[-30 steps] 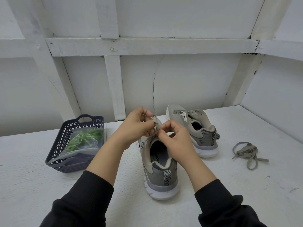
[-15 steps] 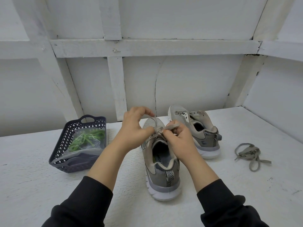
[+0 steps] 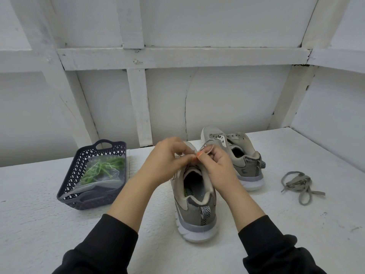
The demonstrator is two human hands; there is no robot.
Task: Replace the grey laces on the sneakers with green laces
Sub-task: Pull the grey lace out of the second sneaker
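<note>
Hands (image 3: 167, 165) (image 3: 216, 167) pinch lace (image 3: 206, 150), half-hiding sneaker (image 3: 195, 206).

Occlusions, head view
The left hand (image 3: 167, 161) and right hand (image 3: 215, 165) cover the near sneaker (image 3: 195, 212) at tongue and eyelets, so can't tell how far the grey lace (image 3: 207, 150) is threaded (fingertips motion-smeared, left hand's grip unreadable). Green laces (image 3: 106, 165) in the bag (image 3: 110, 176), inside the basket (image 3: 65, 192), are tangled, count unclear. Insole print is too small to read. Sleeves (image 3: 102, 248) are cut by the bottom edge.
</note>
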